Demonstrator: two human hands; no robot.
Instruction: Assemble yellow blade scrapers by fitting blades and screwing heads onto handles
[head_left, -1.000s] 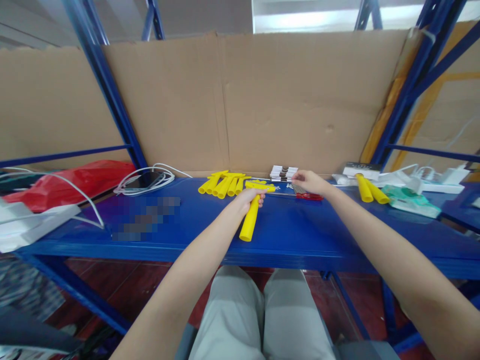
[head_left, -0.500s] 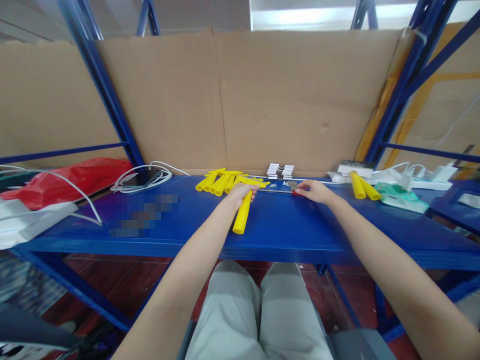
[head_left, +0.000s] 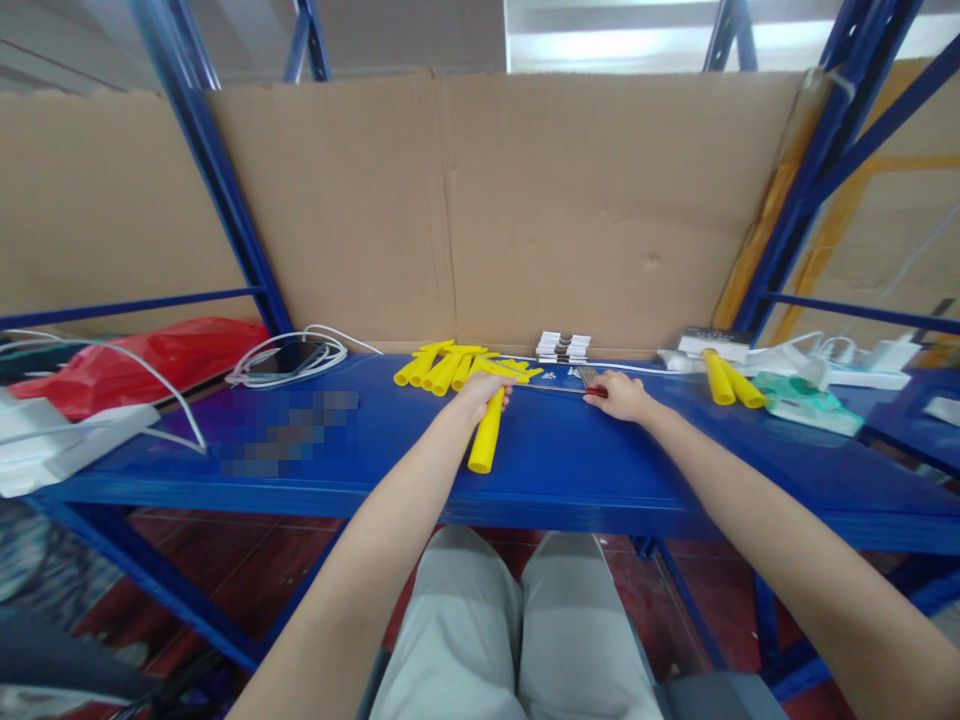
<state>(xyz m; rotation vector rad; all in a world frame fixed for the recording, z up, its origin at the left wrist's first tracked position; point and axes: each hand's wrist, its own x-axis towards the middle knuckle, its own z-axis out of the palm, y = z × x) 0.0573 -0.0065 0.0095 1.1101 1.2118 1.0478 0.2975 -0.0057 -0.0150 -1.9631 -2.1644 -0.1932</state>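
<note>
My left hand [head_left: 489, 392] is closed around a yellow tube [head_left: 486, 440], whose wide round end points toward me over the blue table. Fingers of my right hand [head_left: 621, 394] are closed on a red-handled tool [head_left: 597, 392]. A thin straight shaft [head_left: 551, 388] runs left from it toward my left hand; I cannot tell its tip. Just behind my right fingertips lies a small grey metal piece [head_left: 586, 376]. Several yellow tubes [head_left: 439, 372] are piled behind and left of my left hand. Small white bits [head_left: 550, 375] lie between the hands.
Stacked white pieces [head_left: 562, 347] stand against the cardboard [head_left: 525, 220]. Two yellow tubes [head_left: 720, 378] and a green-white packet [head_left: 806, 402] lie at right. A coiled white cable [head_left: 330, 355], red bag [head_left: 157, 358] and white box [head_left: 97, 445] are at left. Blue posts [head_left: 217, 190] flank the table.
My right hand has shifted slightly and its fingers now lie more over the red handle. My left hand keeps its hold on the yellow tube. The view has tilted slightly.
</note>
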